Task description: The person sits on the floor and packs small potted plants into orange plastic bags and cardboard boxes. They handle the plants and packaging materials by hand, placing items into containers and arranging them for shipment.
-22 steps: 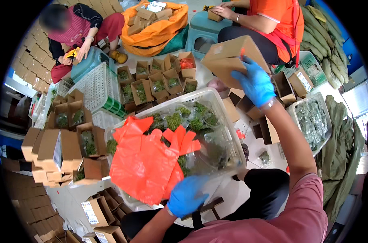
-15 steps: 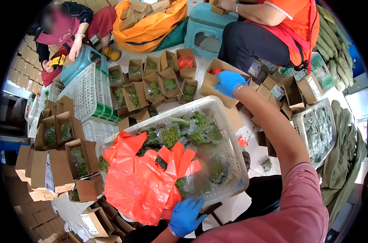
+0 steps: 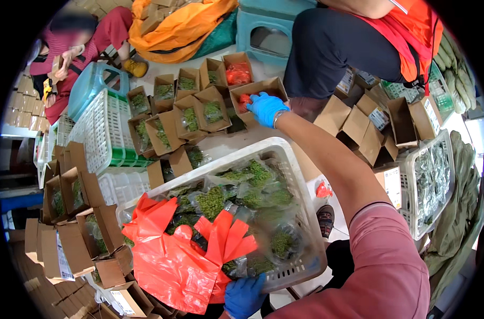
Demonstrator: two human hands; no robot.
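My right hand [image 3: 267, 109], in a blue glove, is closed on the near right side of an open cardboard box [image 3: 259, 86] with a red plastic bag [image 3: 244, 102] inside. The box stands at the end of a group of boxes on the floor. Nearer me is a white plastic crate [image 3: 291, 151] holding several clear bags of green peppercorn-like sprigs [image 3: 210, 202]. Red plastic bags [image 3: 174, 271] lie over its near left part. My left hand [image 3: 245, 296], also blue-gloved, grips the crate's near rim; its fingers are partly hidden.
Open boxes [image 3: 190, 119] with green bags stand beyond the crate, more boxes [image 3: 74, 244] at left. A seated person [image 3: 340, 48] is at far right, another [image 3: 66, 48] at far left. A second crate [image 3: 445, 175] stands right, stacked crates [image 3: 101, 125] left.
My right hand has moved the box leftward, up against the boxes with green and red bags. My left hand's fingers, spread before, are now drawn in at the crate rim. The view has shifted.
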